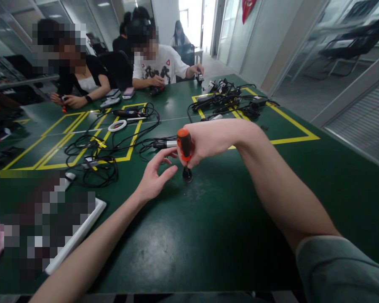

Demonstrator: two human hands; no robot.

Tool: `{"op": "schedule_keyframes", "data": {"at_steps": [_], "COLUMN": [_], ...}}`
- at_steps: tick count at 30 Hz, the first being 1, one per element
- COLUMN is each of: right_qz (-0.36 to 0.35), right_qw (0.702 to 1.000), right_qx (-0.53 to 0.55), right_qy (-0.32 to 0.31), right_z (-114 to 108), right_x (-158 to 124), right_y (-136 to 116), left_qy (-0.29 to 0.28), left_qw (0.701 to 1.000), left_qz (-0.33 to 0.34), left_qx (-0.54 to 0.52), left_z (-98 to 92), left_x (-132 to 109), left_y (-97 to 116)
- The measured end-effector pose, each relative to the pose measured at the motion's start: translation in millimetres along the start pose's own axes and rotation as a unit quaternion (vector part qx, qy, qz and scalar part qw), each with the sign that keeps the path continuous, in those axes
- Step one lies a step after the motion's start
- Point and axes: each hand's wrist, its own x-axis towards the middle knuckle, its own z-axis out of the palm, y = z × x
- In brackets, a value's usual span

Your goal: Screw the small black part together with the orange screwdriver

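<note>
My right hand (204,141) is wrapped round a screwdriver (183,141) with an orange and dark handle, held upright with its shaft pointing down. Below the tip is a small round black part (187,174) on the green table (164,235). My left hand (158,174) is just left of the screwdriver, fingers apart and curved toward it, holding nothing that I can see. Its fingertips come close to the right hand; whether they touch is unclear. Behind the hands lies a black and silver cylindrical piece (164,144) with a cable.
Coiled black cables (94,164) and a white tape roll (117,125) lie at the left, among yellow tape lines (126,159). A heap of black devices (221,99) sits at the far right. Two people (159,63) work across the table. A blurred-out white-edged object (78,235) is near left.
</note>
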Motion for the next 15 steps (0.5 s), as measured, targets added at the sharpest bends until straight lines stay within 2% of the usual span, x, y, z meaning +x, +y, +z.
{"op": "schedule_keyframes", "data": {"at_steps": [3, 8, 11, 15], "right_qz": [-0.022, -0.008, -0.001, -0.031], "right_qw": [1.000, 1.000, 1.000, 0.998], "right_qx": [0.009, -0.022, -0.002, 0.045], "right_qy": [0.002, 0.017, -0.001, 0.008], "right_z": [1.4, 4.3, 2.3, 0.4], "right_x": [2.1, 5.6, 6.3, 7.0], "right_y": [3.9, 8.8, 11.0, 21.9], "left_qy": [0.043, 0.017, 0.011, 0.000], "left_qw": [0.996, 0.992, 0.990, 0.991], "left_qz": [0.076, 0.116, 0.121, 0.114], "left_qx": [-0.007, 0.047, 0.072, 0.065], "left_z": [-2.5, -5.4, -7.8, -7.6], "left_x": [15.2, 40.2, 48.8, 56.0], "left_y": [21.9, 64.9, 74.3, 73.9]}}
